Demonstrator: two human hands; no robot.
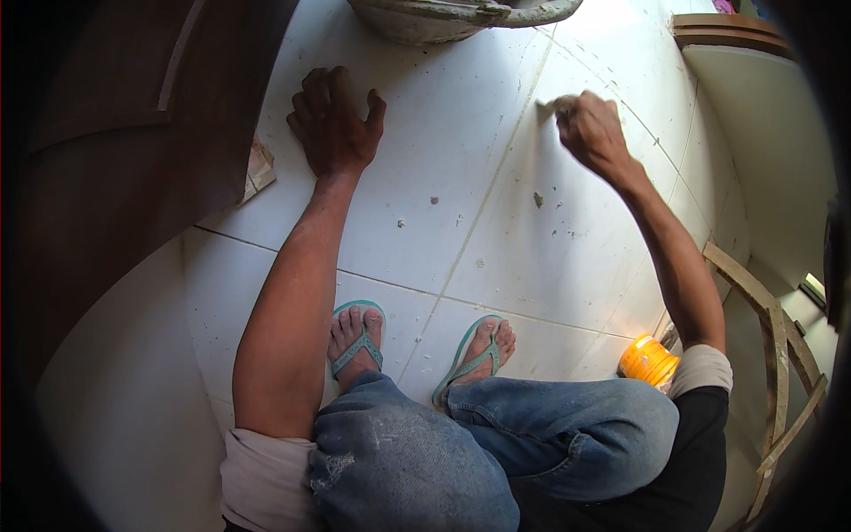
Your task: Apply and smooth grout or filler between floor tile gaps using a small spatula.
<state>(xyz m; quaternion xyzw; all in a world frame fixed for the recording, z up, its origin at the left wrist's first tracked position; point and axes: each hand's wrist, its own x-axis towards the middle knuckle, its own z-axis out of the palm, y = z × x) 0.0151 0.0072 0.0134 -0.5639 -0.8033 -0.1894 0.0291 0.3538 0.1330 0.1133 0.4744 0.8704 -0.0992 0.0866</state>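
Head view: the left hand (335, 124) lies palm down at the white tiled floor (381, 253), its fingers spread and thumb held wide, with hold of nothing visible; whether the palm bears on the tile cannot be told. The right hand (592, 133) is curled tightly, its fingers bent round a small greyish piece (543, 105) whose tip projects leftward, near the floor; motion blur hides its kind. Between the hands runs a broad stretch of tile, divided by a long joint and dotted with crumbs of debris (538, 200). The upper limit of this room is the curved underside of a crusted tub (425, 25), just beyond and between the hands. At the left, the edge of a dark wooden panel (151, 115) stands near the left hand, a broken slab (259, 168) lying at its foot. To the right, the tile runs to a pale wall (771, 133); lower down, a yellow-orange container (647, 359) and a wooden frame (771, 355) flank the right forearm. Two green sandals (367, 348), worn on the feet, border the near side.
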